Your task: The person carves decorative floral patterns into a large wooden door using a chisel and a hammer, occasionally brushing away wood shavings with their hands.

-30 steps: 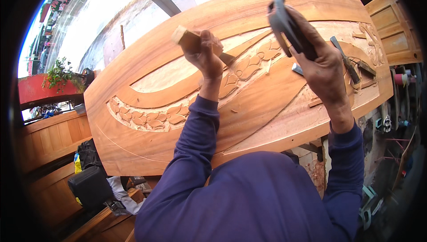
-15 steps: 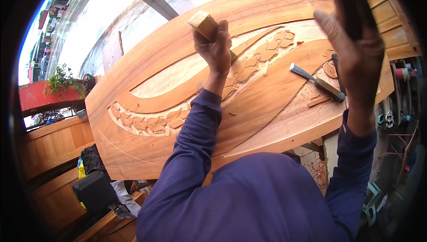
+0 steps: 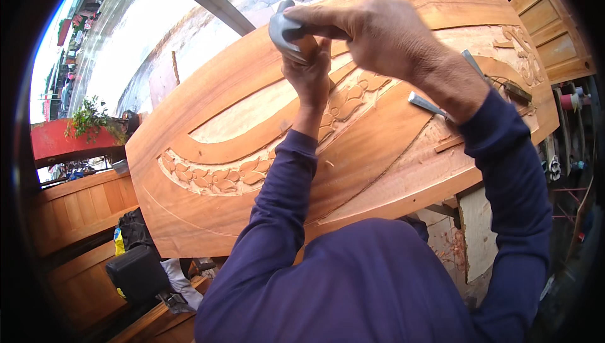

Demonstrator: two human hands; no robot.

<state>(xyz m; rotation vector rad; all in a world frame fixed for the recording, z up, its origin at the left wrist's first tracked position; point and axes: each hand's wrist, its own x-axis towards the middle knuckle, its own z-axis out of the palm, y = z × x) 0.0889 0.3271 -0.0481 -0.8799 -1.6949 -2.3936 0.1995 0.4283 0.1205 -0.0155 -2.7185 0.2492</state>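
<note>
A wide wooden panel (image 3: 353, 185) with carved flowers and leaves (image 3: 233, 173) lies in front of me. My left hand (image 3: 307, 75) is closed upright around the wooden handle of a chisel, over the far part of the carved band; its blade is mostly hidden. Across from the right comes my right hand (image 3: 391, 37), closed and blurred, with a grey, rounded mallet head (image 3: 285, 33) at the top of the left fist. The mallet's exact shape is smeared, and whether it touches the handle I cannot tell.
On the panel's right part lie a chisel (image 3: 425, 102), a second metal blade (image 3: 471, 62), a dark tool handle (image 3: 517, 92) and a wood strip (image 3: 449, 144). A black case (image 3: 135, 274) stands lower left. Panelled doors (image 3: 548, 28) lean at the right.
My right hand has swung from raised at the upper right down and left to the left fist. The left hand stays almost in place on the chisel.
</note>
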